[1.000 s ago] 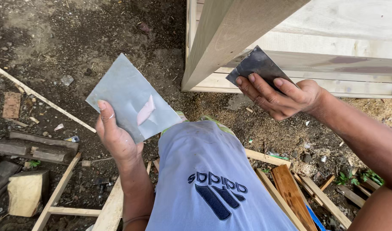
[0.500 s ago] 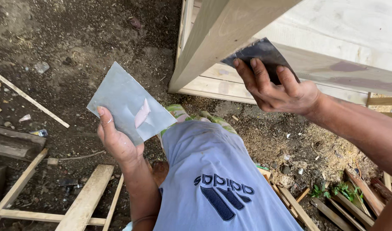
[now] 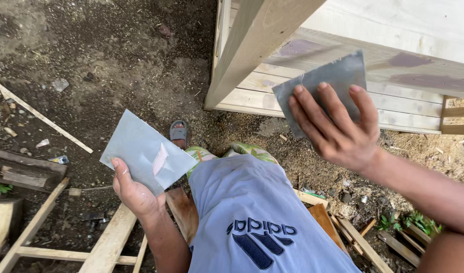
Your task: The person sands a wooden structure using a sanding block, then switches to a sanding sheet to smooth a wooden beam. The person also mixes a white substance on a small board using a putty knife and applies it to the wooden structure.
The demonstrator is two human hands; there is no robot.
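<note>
Two hands working | left hand (image 3: 133, 192) gripping grey plate (image 3: 146, 151) carrying pink putty (image 3: 159, 158) | right hand (image 3: 338, 131) pressing scraper (image 3: 323, 81) flat, fingers clamped, against wooden frame (image 3: 394, 40) above it

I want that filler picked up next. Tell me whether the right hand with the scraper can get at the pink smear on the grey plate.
Probably yes. The pink putty smear lies uncovered on the flat grey metal plate held by the left hand. The right hand, pressing a grey rectangular scraper, has only open air between.

The scraper blade (image 3: 323, 83) has been turned flatter against the pale wooden rail (image 3: 394, 55) by the right hand (image 3: 338, 126); the left hand (image 3: 133, 189) has been lowered.
</note>
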